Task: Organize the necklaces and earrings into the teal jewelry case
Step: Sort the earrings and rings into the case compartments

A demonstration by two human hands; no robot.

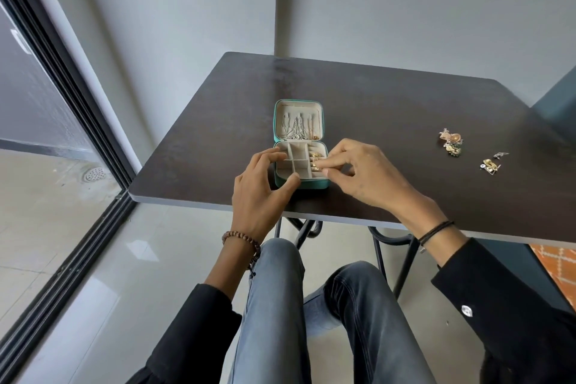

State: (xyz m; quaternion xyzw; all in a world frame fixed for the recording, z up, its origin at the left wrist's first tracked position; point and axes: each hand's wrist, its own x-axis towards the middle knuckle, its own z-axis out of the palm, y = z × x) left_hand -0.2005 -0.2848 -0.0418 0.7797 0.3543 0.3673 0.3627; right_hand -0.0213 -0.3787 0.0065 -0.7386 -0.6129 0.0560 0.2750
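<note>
**A:** Starting with the biggest thing, what do you see?

**B:** A dark table [374,109], with a seated person's knees in blue jeans [367,321] below its near edge.

**A:** And the hands?

**B:** Both are at the case. The left hand [258,193] grips its near left corner, with the thumb on the front rim and the fingers curled over the left wall. The right hand [364,174] comes in from the right. Its thumb and forefinger pinch a small gold earring [324,170] over the right-hand column of compartments.

**A:** Where does the case sit?

**B:** The teal jewelry case [314,185] lies open near the table's front edge, toward the left, with its lid on the far side. Its cream-lined tray is split into small compartments.

**A:** What is inside it?

**B:** Silver necklaces [294,129] hang in the lid, their ends bunched down by the hinge. Gold pieces [314,155] lie in the right-hand column.

**A:** Anything loose?

**B:** Well apart to the right is a cluster of earrings [451,142] in pink-gold and green. Nearer the person lies a gold pair [489,165], just beside a small silver piece [501,154].
</note>
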